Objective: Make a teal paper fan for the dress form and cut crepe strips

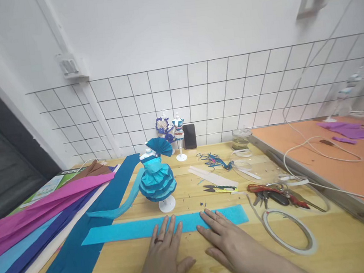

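Observation:
A long strip of light blue crepe paper (126, 231) lies flat across the wooden table in front of me. My left hand (163, 254) rests palm down with fingers spread, the fingertips on the strip near its middle; a dark ring is on one finger. Farther right, my right hand (222, 240) also lies flat, its fingers over the strip's lower edge. Just beyond the strip stands a small dress form (157, 177) on a white base, wearing a ruffled blue paper dress with a pleated fan at its shoulder. Neither hand grips anything.
Left are coloured crepe sheets (52, 198) and a dark blue strip (111, 203). Right lie yellow thread snips (221, 188), keys (265, 199) and a tape roll (289, 232). Two dress forms, a phone (189, 136) and a glass cup (242, 139) stand behind. A cable (335, 191) crosses the orange table.

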`<state>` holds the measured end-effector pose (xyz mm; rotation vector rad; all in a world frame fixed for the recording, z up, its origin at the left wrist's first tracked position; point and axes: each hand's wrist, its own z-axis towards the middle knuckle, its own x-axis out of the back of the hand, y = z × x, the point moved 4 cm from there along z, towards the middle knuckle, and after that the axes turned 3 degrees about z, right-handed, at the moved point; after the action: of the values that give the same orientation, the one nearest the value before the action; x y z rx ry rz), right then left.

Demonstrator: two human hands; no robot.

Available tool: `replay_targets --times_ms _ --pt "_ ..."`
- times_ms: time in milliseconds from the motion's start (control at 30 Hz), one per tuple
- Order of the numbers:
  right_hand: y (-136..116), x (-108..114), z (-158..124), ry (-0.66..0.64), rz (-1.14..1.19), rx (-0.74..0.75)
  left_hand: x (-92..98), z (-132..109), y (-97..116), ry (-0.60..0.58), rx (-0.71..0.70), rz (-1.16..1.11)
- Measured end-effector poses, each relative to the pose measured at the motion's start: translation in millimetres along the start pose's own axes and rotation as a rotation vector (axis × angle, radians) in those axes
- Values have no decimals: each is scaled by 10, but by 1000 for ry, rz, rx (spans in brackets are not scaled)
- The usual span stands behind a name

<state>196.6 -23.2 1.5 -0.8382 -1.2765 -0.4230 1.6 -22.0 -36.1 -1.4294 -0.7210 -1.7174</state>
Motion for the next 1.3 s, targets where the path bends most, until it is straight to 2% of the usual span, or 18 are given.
replay_targets --times_ms 133,367,500,667,767,833,900,1033,1100,1200,1300 --pt "23 41 -47 -1 -30 -56 -68 -24 -52 64 6 39" --pt "45 27 -106 -28 -72 -123 -65 4 -47 29 29 35" --pt "126 75 -237 -46 -115 -157 -34 17 -40 -5 39 7" --pt "405 77 -550 77 -224 -180 15 36 -24 -68 59 -1" --pt "497 44 -636 135 -322 -229 34 39 -6 -73 56 8" --pt "442 35 -583 150 -364 -274 37 32 0 -67 67 27" --pt "275 30 -440 157 -345 -273 34 19 3 -49 73 44" --pt "-213 -33 -13 129 -132 -109 16 -11 3 -6 51 54" --pt "-378 -80 170 106 -16 -56 2 -23 2 -9 38 57" --pt "-439 -157 311 33 82 -52 3 -40 15 -14 33 56" --pt "-334 -212 268 -12 65 -97 56 -62 44 12 58 27"
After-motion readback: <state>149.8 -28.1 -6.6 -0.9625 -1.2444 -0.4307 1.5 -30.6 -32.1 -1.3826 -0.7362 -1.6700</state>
